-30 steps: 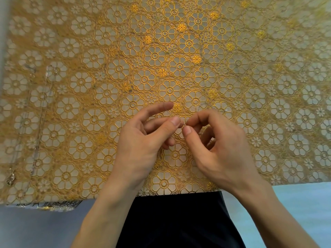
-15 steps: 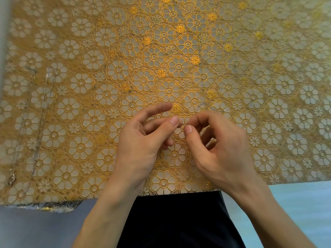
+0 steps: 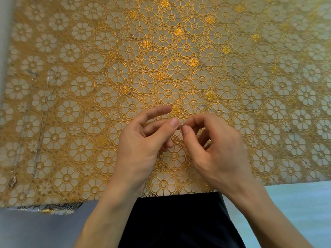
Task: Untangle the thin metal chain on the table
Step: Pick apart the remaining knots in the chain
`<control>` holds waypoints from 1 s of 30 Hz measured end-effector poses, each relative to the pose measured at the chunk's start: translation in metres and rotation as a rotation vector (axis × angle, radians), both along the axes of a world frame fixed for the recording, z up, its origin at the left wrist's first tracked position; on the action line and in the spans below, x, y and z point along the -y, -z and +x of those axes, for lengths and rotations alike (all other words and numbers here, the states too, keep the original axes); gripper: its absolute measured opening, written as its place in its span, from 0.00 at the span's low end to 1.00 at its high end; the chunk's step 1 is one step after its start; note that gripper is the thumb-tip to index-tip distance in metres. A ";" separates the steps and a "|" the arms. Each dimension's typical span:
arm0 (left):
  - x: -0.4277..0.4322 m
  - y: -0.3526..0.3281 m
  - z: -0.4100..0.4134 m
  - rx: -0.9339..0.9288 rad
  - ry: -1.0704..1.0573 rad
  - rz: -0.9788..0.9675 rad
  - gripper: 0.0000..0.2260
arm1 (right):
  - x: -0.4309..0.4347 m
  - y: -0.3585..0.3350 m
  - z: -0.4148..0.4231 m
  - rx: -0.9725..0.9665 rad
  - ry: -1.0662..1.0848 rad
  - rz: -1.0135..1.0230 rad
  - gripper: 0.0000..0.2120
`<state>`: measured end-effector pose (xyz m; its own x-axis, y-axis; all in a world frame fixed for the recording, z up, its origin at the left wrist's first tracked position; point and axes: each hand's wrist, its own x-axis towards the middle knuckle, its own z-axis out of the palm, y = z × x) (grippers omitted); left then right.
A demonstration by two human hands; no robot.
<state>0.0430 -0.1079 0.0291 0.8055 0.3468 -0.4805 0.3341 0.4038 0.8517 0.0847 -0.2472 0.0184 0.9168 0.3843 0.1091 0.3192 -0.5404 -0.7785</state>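
Since the chain looks featherlight, limp and slippery, likely to kink or snap if tugged, it is best taken right at the knot, where the left hand and right hand each pinch it just above the counter.

Pinch closing a hair, barely any movement
Right hand is edging slightly left, its thumb tip nearing the left hand thumb over the pinched chain; the left index finger is dipping a little.
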 end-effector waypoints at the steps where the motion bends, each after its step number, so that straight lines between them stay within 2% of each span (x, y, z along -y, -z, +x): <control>1: 0.000 0.000 0.000 0.000 0.001 0.000 0.16 | 0.000 0.000 0.000 0.002 -0.005 -0.005 0.02; 11: 0.000 0.001 -0.001 -0.003 -0.015 0.007 0.16 | 0.003 0.004 0.001 0.075 -0.052 -0.053 0.03; 19: 0.006 0.002 -0.002 0.015 -0.031 0.104 0.13 | 0.001 0.004 0.003 0.127 -0.066 -0.107 0.03; 30: 0.006 0.001 -0.010 0.021 -0.050 0.100 0.13 | 0.003 0.005 0.000 0.135 -0.086 -0.064 0.03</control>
<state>0.0330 -0.1142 0.0285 0.7954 0.4322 -0.4250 0.2976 0.3324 0.8950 0.0843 -0.2505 0.0135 0.8591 0.4704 0.2019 0.4656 -0.5542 -0.6900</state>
